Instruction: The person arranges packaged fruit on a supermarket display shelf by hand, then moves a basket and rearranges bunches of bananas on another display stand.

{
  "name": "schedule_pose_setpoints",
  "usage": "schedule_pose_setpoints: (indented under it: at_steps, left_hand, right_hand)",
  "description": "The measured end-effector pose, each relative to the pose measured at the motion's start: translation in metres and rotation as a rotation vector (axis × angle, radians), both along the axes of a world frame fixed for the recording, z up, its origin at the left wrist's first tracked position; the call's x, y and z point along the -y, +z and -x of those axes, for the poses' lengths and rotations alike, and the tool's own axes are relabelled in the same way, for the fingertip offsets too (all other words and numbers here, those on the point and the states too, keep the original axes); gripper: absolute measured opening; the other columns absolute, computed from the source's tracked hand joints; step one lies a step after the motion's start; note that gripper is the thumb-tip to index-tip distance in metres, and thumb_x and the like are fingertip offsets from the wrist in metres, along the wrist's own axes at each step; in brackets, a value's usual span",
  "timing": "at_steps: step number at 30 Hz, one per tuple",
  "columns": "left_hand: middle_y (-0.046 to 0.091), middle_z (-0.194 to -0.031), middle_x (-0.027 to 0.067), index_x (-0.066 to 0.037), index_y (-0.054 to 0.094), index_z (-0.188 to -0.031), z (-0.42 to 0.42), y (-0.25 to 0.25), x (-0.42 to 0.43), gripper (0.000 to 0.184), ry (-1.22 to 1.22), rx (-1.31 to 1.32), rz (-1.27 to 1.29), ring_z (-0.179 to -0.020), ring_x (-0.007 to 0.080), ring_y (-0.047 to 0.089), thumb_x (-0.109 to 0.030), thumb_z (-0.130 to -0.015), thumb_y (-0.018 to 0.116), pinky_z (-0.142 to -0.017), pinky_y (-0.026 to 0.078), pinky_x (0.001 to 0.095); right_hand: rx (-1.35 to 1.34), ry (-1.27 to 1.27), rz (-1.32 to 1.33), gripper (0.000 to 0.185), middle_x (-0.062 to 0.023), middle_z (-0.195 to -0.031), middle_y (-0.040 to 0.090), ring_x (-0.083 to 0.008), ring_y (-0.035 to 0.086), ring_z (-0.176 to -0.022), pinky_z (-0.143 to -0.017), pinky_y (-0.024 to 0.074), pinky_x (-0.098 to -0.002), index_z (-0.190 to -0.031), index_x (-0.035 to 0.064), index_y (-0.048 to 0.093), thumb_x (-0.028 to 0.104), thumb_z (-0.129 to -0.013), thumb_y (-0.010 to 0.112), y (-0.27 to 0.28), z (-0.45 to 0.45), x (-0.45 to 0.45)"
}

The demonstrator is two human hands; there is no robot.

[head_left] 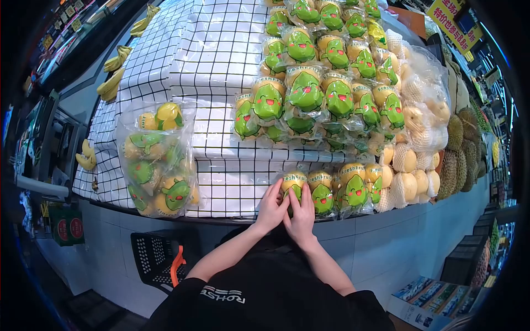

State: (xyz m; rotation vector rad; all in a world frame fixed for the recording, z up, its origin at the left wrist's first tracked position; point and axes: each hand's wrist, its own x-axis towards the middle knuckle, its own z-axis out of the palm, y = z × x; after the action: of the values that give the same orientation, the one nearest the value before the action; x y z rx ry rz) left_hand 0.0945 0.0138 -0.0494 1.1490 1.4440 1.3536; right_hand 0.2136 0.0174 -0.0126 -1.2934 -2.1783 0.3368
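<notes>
My left hand [273, 209] and my right hand [301, 214] are closed around the two sides of a bagged yellow fruit [295, 179] at the front edge of the display. Its clear bag carries "FreshFruit" lettering and a green cartoon face, partly covered by my fingers. Right beside it stands another bagged fruit [321, 193], upright in the same row. A checked white cloth [232, 193] lies under them. To the left, a large clear bag [160, 157] holds several more of these bagged fruits.
Several bagged fruits [305, 91] are stacked on the higher steps. Pale fruits in foam nets [408, 160] and durians [455, 132] stand at the right. Bananas [113, 74] lie along the left edge. A black basket [152, 256] with an orange handle is below, by my left arm.
</notes>
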Motion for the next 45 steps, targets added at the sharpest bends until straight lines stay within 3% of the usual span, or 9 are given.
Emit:
schedule_pose_setpoints:
  at_steps: [3,16,22,38,45]
  left_hand:
    - [0.056,-0.119,0.0155,0.005,0.041,-0.142,0.008,0.004,0.004,0.059,-0.065,-0.112,-0.049,-0.077,0.0182,0.062,-0.01,-0.09,0.066,-0.067,0.053,0.0288]
    - [0.054,-0.125,0.0156,0.004,0.04,-0.143,0.014,0.008,0.008,0.063,-0.082,-0.058,-0.053,-0.076,0.0153,0.06,-0.009,-0.088,0.068,-0.064,0.052,0.0277]
    - [0.056,-0.116,0.014,0.005,0.037,-0.145,0.017,0.011,0.006,0.066,-0.121,-0.008,0.004,-0.078,0.0111,0.059,-0.006,-0.088,0.068,-0.064,0.053,0.0241]
    - [0.055,-0.114,0.0113,0.004,0.037,-0.146,0.016,0.007,0.006,0.062,-0.128,-0.008,-0.009,-0.075,0.0088,0.057,-0.005,-0.091,0.065,-0.062,0.051,0.0229]
    - [0.054,-0.122,0.0131,0.004,0.039,-0.144,0.016,0.007,0.007,0.062,-0.13,0.03,0.009,-0.075,0.0115,0.058,-0.008,-0.09,0.066,-0.062,0.051,0.0246]
  right_hand:
    - [0.024,-0.047,-0.077,0.057,-0.0324,-0.143,0.041,-0.0473,0.043,-0.132,-0.105,0.0392,-0.0516,-0.131,0.0048,0.058,0.01,-0.077,0.072,-0.006,0.007,-0.003]
    - [-0.015,-0.109,-0.079,0.054,-0.0298,-0.146,0.04,-0.0461,0.044,-0.131,-0.104,0.0387,-0.0509,-0.134,0.0049,0.056,0.016,-0.083,0.068,-0.01,0.017,-0.008]
    - [-0.008,-0.131,-0.106,0.052,-0.0278,-0.144,0.042,-0.0435,0.044,-0.132,-0.102,0.04,-0.0496,-0.132,0.0078,0.058,0.019,-0.083,0.068,-0.011,0.018,-0.009]
    - [-0.055,-0.128,-0.113,0.052,-0.0277,-0.145,0.042,-0.0437,0.045,-0.131,-0.102,0.0402,-0.0501,-0.133,0.0079,0.058,0.018,-0.082,0.067,-0.014,0.017,-0.009]
    - [-0.04,-0.124,-0.102,0.051,-0.0283,-0.145,0.042,-0.0438,0.045,-0.131,-0.102,0.0397,-0.05,-0.132,0.0066,0.058,0.018,-0.083,0.067,-0.012,0.016,-0.008]
